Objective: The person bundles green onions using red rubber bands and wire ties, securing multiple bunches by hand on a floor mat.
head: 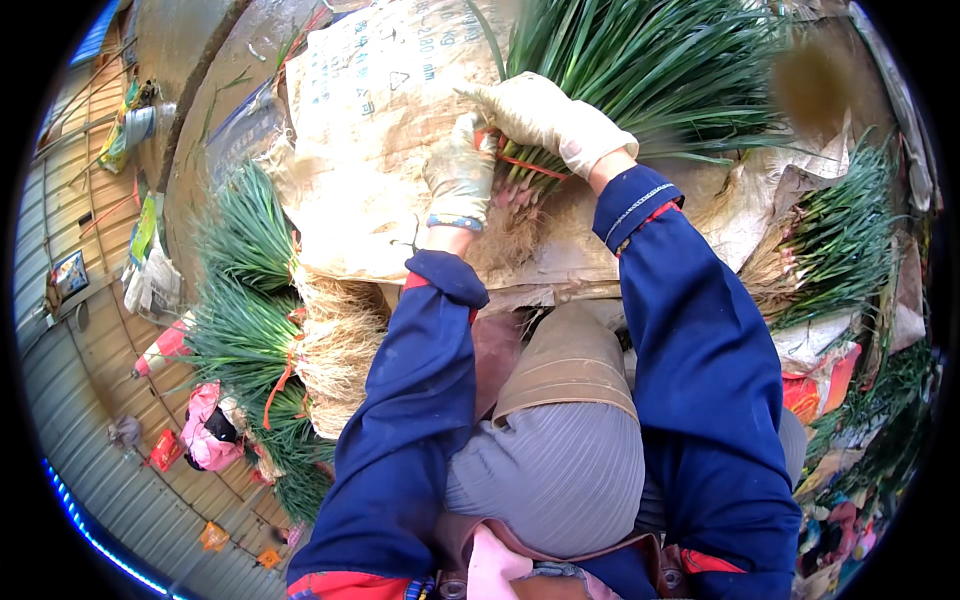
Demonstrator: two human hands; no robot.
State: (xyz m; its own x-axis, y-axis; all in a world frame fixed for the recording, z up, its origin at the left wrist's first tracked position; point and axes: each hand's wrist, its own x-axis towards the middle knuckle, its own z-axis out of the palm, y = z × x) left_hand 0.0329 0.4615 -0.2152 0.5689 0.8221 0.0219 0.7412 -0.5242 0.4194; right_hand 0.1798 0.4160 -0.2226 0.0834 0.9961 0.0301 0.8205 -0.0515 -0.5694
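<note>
A bundle of scallions (645, 67) lies across a woven sack (360, 172), its leaves pointing up and right and its pale roots (510, 232) towards me. A red tie (532, 166) crosses it just above the bulbs. My left hand (459, 169), in a soiled pale glove, grips the tie at the bundle's left side. My right hand (559, 124), gloved too, bends over the stems with its fingers closed beside my left thumb. The fingertips partly cover the tie there, so its ends are hidden.
Tied scallion bundles (262, 330) are stacked at left, their roots facing me. More scallions (840, 232) lie on sacking at right. The printed sack covers the work surface before my knees. Beyond the left stack, a person in pink (206, 431) is near a striped cone (165, 346).
</note>
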